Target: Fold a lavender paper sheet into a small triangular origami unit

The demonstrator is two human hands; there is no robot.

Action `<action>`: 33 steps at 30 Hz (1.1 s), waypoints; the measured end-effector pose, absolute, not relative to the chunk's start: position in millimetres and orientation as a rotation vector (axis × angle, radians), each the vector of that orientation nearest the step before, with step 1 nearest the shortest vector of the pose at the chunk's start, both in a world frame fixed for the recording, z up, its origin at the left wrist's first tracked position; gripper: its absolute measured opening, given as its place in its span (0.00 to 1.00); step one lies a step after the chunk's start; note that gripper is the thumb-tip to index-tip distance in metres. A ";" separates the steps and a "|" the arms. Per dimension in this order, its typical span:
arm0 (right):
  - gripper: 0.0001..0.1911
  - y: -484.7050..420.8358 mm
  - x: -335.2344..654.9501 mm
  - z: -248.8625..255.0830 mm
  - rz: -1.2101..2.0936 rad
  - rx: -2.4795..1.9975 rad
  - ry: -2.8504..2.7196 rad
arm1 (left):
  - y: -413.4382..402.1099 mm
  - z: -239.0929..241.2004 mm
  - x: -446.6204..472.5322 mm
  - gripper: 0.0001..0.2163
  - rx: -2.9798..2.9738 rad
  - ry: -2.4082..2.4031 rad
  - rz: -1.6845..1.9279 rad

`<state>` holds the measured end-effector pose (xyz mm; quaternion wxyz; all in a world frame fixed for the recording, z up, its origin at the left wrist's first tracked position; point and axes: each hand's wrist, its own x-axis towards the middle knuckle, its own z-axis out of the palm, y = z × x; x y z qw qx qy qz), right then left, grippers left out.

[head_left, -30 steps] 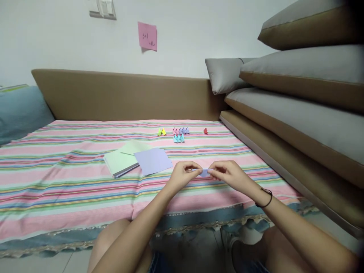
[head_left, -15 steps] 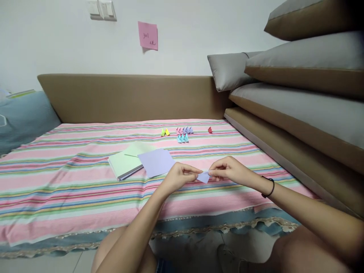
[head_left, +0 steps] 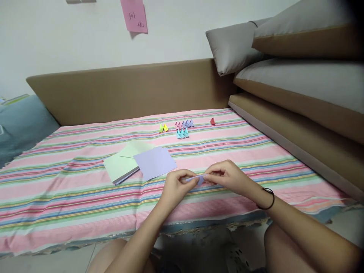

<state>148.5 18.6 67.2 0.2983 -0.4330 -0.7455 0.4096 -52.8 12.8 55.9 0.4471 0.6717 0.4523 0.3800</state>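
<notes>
A small folded piece of lilac paper [head_left: 200, 180] is pinched between my two hands, just above the striped cloth. My left hand [head_left: 178, 184] grips its left side with thumb and fingers. On its right edge, the fingertips of my right hand [head_left: 224, 173] are closed. Fingers cover part of the folds. Left of my hands lies a flat lilac sheet [head_left: 156, 163], overlapping a stack of pale green paper [head_left: 121, 163]. Farther back stand small folded paper pieces: yellow ones [head_left: 163, 128], pink ones [head_left: 179, 125], purple ones [head_left: 188, 124], light blue ones [head_left: 182, 133] and a red one [head_left: 213, 121].
A striped cloth [head_left: 71, 182] covers the seat, with a brown backrest [head_left: 127, 93] behind it. Grey and brown cushions [head_left: 301, 83] are piled on the right. A blue pillow [head_left: 25, 125] lies at the left, and a pink note [head_left: 134, 16] is on the wall.
The lilac piece has turned in my fingers, and now shows a narrower shape. My left thumb lies farther over it. The camera view has tilted and dipped slightly.
</notes>
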 end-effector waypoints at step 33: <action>0.11 15.8 158.8 59.7 1.449 -1.097 -1.405 | 15.4 63.0 -68.4 0.12 1.323 1.068 1.109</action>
